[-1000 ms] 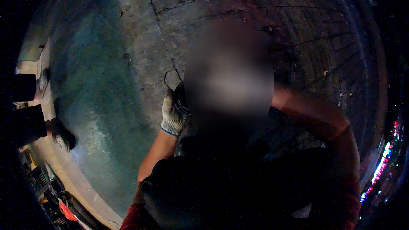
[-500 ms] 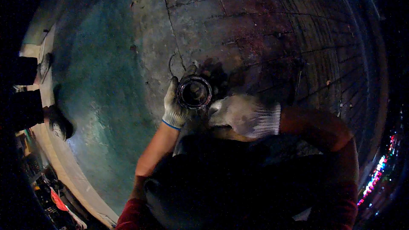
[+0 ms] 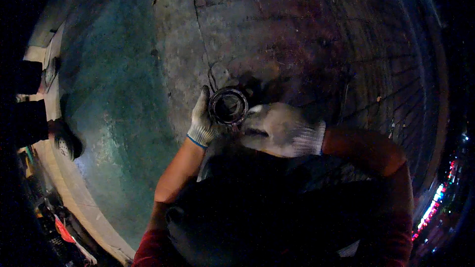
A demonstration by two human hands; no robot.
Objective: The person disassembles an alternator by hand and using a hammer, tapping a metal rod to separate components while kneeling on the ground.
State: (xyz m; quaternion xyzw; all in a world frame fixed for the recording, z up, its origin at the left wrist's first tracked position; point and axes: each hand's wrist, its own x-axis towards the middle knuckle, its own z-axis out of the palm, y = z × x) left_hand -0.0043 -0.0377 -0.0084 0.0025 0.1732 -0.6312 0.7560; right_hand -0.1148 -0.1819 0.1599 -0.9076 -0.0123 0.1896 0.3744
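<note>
A dark, round, hollow part with a shiny rim [image 3: 229,119] sits between my hands, its open mouth facing up. Thin dark wire or cord [image 3: 212,75] shows just beyond its far edge. My left hand [image 3: 201,117], in a pale knitted glove with a blue cuff edge, grips the part from the left with the thumb up along its side. Gloved too, my right hand [image 3: 284,129] is closed at the part's right rim, its fingers bent in. Whatever those right fingers pinch is hidden. Inside the mouth the detail is too dark to make out.
Below lies worn paving [image 3: 237,29] with cracks, and a green floor strip [image 3: 116,94] runs along the left. Another person's dark trouser legs and a patterned shoe [image 3: 64,143] stand at the left edge. Assorted items, one red [image 3: 64,228], lie at the lower left.
The round part and my left hand have shifted slightly right. My right hand stays at the rim with its fingers a little changed. The wire beyond the part lies differently.
</note>
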